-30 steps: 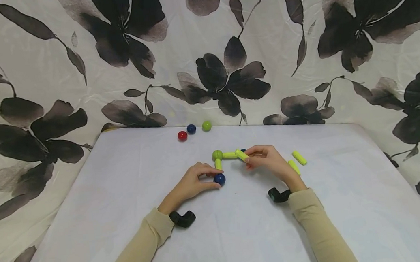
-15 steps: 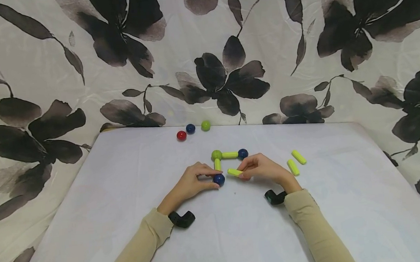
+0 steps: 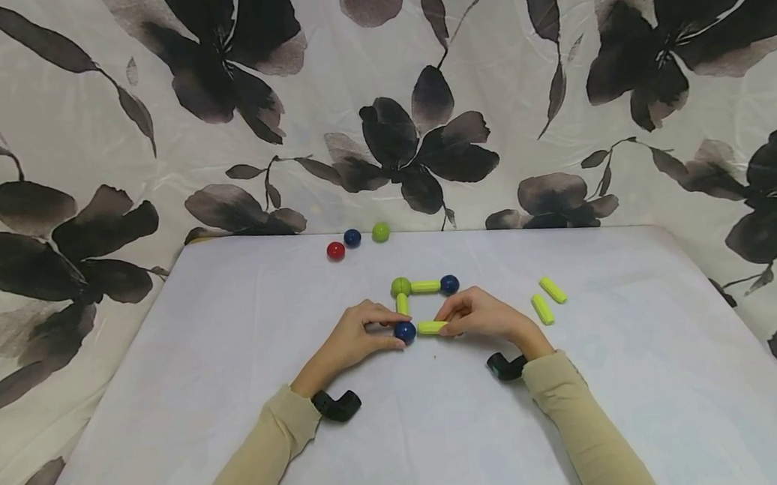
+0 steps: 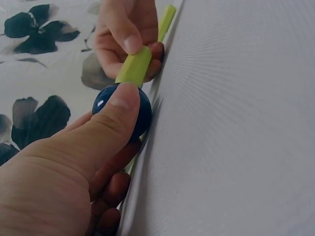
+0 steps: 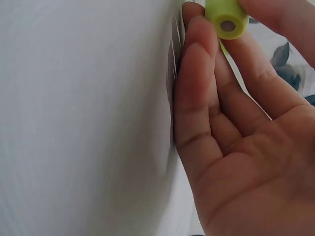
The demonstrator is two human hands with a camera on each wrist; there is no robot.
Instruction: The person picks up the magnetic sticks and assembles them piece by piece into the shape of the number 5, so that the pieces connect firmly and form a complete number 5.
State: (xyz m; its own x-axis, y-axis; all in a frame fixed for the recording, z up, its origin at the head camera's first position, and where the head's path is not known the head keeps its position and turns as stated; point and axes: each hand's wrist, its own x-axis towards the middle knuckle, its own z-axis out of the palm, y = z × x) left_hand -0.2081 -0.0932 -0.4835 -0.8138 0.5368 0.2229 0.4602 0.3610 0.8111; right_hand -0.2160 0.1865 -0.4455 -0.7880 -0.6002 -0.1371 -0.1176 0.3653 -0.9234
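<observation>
My left hand (image 3: pixel 361 334) pinches a blue ball (image 3: pixel 405 333) between thumb and fingers on the white table. With thumb and fingertips, my right hand (image 3: pixel 485 317) holds a yellow-green rod (image 3: pixel 430 327) level, its left end close against that ball; whether they touch I cannot tell. The rod's other end (image 5: pixel 227 25) shows a round grey inset in the right wrist view. From the held ball, a second rod (image 3: pixel 402 304) runs back to a green ball (image 3: pixel 401 287). A third rod (image 3: pixel 425 287) links the green ball to another blue ball (image 3: pixel 449 285) on the right.
Two loose yellow-green rods (image 3: pixel 542 310) lie right of my right hand. Near the far edge sit a red ball (image 3: pixel 336 251), a blue ball (image 3: pixel 352 238) and a green ball (image 3: pixel 380 232). Flower-patterned cloth (image 3: pixel 275 168) hangs behind the white table (image 3: pixel 436 434).
My right hand has brought its rod from beside the far blue ball toward me and left, turning it level beside the ball in my left hand. The left hand stays put.
</observation>
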